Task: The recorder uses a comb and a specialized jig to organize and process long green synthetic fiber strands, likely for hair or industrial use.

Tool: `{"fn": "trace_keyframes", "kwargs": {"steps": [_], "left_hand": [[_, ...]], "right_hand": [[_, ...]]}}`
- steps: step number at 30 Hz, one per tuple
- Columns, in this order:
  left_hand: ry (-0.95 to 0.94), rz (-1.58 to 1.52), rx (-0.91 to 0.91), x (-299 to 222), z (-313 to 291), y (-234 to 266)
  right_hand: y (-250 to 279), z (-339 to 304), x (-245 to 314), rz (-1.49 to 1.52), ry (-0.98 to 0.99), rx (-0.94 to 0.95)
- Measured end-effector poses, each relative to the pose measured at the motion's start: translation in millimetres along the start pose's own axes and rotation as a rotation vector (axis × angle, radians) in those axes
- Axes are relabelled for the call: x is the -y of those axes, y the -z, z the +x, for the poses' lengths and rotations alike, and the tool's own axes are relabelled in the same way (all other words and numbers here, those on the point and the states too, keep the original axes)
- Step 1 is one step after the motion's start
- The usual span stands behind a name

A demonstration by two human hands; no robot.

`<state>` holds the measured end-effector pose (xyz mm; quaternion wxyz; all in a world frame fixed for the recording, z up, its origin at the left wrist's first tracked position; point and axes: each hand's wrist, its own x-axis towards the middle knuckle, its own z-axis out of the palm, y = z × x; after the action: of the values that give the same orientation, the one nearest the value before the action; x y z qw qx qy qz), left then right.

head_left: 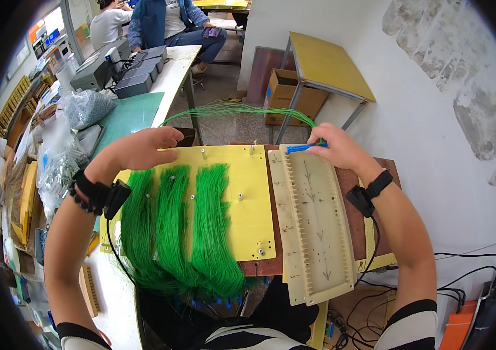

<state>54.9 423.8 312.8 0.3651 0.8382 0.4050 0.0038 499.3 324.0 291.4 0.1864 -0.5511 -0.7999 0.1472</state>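
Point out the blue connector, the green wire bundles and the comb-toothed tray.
blue connector [301, 149], head view, its middle.
green wire bundles [213, 233], head view, right bundle's middle.
comb-toothed tray [318, 233], head view, bare centre panel.

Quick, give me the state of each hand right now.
Left hand: closed loosely, fingers curled over the far edge of the yellow board; what it grips cannot be told.
Right hand: closed, pinching a blue connector.

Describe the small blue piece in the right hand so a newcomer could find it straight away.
Start at the yellow board with three bundles of green wires. To its right lies a long cream comb-like tray. At the tray's far end, the right hand pinches the blue piece, the only blue item there.
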Motion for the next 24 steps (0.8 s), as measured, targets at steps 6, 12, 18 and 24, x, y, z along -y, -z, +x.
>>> {"fn": "trace_keyframes", "kwargs": {"steps": [6,12,18,24], "left_hand": [[-0.206,0.339,-0.127,-30.7,-41.8,2.2],[0.072,0.407,-0.148,-3.7,-77.0,0.5],[0.250,0.361,-0.070,44.1,-68.1,-1.2],[0.388,0.239,-0.175,44.0,-57.2,-14.3]], "right_hand": [[-2.7,-2.9,3.8,0.001,-0.015,-0.019],[-13.0,-6.5,5.7,-0.084,0.036,-0.048],[-22.3,-18.6,3.3,-0.098,0.108,-0.138],[2.6,-8.0,-7.0,0.151,-0.119,0.042]]}}
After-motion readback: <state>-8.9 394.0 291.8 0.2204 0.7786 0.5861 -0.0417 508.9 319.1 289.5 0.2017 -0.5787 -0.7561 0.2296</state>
